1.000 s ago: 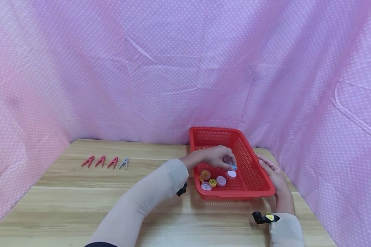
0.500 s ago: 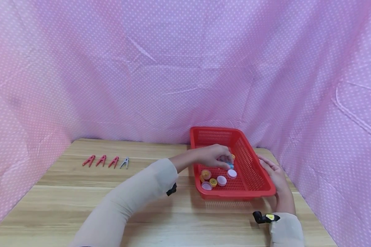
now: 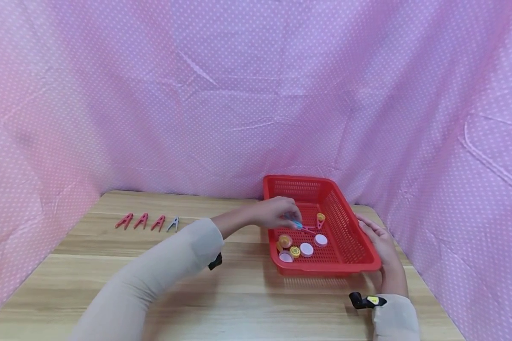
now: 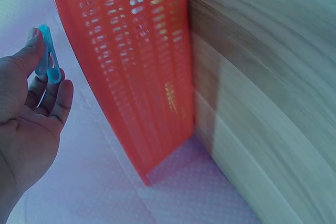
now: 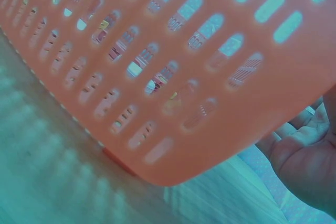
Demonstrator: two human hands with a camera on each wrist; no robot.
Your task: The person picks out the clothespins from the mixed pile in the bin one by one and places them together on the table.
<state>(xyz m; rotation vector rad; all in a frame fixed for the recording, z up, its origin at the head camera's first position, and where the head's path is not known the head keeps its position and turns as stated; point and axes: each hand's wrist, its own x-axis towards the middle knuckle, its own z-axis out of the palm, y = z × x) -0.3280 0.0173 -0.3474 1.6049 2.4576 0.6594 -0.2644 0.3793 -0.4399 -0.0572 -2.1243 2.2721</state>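
My left hand point(image 3: 275, 213) pinches a light-blue clothespin point(image 4: 50, 59) between thumb and fingers, over the left side of the red plastic basket point(image 3: 328, 272). On the basket's right rim rests my right hand point(image 3: 381, 244), thumb on the rim and fingers along the outside; in the right wrist view the basket wall covers part of it. Inside the basket, a pink clothespin point(image 3: 320, 223) lies beside a yellow cap point(image 3: 321, 216). Toward the near end are a white cap point(image 3: 321, 240), a pale pink cap point(image 3: 306, 249), a small yellow cap point(image 3: 295, 252) and a few other caps.
Three red clothespins, one of them the red clothespin point(image 3: 158, 223), and a grey-blue clothespin point(image 3: 173, 224) stand in a row on the wooden table point(image 3: 89, 279), left of the basket. Pink dotted cloth point(image 3: 222, 109) hangs behind and at both sides.
My left hand has moved left across the basket with the blue clothespin, uncovering the pink clothespin and a yellow cap. The right hand stays on the rim.
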